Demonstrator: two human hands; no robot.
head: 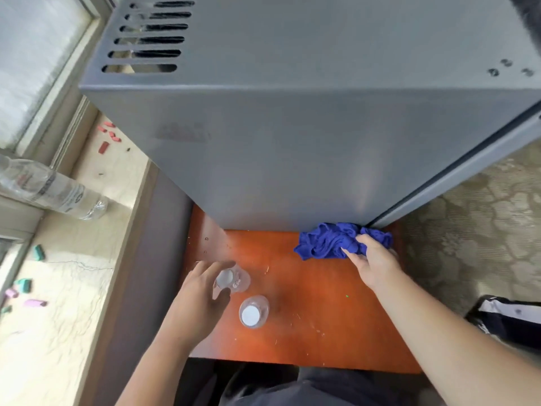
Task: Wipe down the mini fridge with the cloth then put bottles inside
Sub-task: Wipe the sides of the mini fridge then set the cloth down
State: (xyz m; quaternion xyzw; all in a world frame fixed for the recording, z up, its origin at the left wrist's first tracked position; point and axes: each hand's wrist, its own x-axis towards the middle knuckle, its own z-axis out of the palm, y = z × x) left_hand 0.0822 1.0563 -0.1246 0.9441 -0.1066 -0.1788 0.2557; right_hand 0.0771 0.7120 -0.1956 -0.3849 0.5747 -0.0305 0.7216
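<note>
Looking down now, and the mini fridge (307, 136) fills most of my view; its top right corner runs out of frame, and its door is only a thin edge on the right, so I can't see inside. The vent slots (146, 39) at the back are partly blurred. On the window ledge (73, 288) a clear bottle (52, 190) lies on its side, its neck cut off at the left edge. Small pink and green bits scattered there are too small to name.

Blue cloth (336, 240) sits bunched on the orange table (307, 332), pressed against the fridge's bottom front corner. My right hand (374, 268) has its grip closed on the cloth's near right side, fingers dug into the folds, thumb side hidden behind the fabric. That arm reaches in straight from the lower right.

Left hand (199, 303) is down beside the two upright bottles. Its fingers curl loosely around the far bottle (231, 279), seen from above through its white cap; motion blur there means I cannot tell whether the grip has closed on it. The near bottle (253, 312) stands just beside that hand, untouched. Left forearm comes up from the bottom edge, wrist bent slightly inward.
</note>
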